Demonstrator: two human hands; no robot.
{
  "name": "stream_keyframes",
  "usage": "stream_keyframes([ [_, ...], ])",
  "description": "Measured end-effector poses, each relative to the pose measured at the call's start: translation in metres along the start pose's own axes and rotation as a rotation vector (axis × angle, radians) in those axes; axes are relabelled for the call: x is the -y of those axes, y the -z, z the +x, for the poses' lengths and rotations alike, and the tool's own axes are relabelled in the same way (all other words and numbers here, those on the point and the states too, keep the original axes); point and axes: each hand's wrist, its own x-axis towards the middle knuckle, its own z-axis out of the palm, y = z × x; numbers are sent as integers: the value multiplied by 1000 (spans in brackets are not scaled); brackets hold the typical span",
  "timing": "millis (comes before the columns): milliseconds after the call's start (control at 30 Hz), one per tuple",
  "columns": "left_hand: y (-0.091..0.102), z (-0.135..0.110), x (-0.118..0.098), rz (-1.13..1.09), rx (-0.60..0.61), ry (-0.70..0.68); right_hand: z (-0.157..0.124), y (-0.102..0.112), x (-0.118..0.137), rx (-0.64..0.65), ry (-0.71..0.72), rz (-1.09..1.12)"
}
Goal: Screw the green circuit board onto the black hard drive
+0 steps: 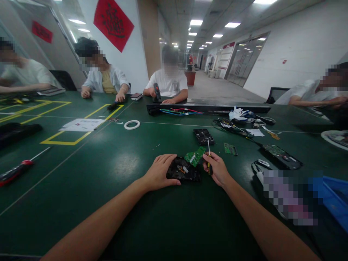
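My left hand (pixel 160 172) grips the left end of a black hard drive (pixel 183 170), fingers over its far edge and thumb along its near edge. The drive lies on the green table. Above the drive's far right part, a green circuit board (pixel 194 157) is tilted up, its right edge at the fingers of my right hand (pixel 217 168). That hand is closed round a screwdriver (pixel 209 166) with a yellow and black handle, its shaft pointing up and away. Whether the fingers also pinch the board, I cannot tell. Beyond them lies a second hard drive (pixel 203 137).
To the right are a loose circuit board (pixel 230 149), another drive (pixel 282 156) and a blue bin (pixel 334 195). A red screwdriver (pixel 19 170) lies at left, a white tape roll (pixel 132 125) farther back. Behind stands a long black bar (pixel 209 108) with wires; several people sit around.
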Motion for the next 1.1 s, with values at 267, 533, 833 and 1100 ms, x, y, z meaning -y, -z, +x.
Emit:
stream_keyframes([
  [267, -2, 3, 3, -5, -33, 49, 4, -3, 3, 25, 29, -130],
  [533, -4, 0, 4, 19, -34, 127, 9, -3, -1, 15, 55, -124],
  [833, -5, 11, 7, 69, -81, 143, 24, -15, 5, 64, 85, -244],
  [1100, -4, 7, -2, 107, -165, 54, 21, -11, 1, 53, 98, -243],
])
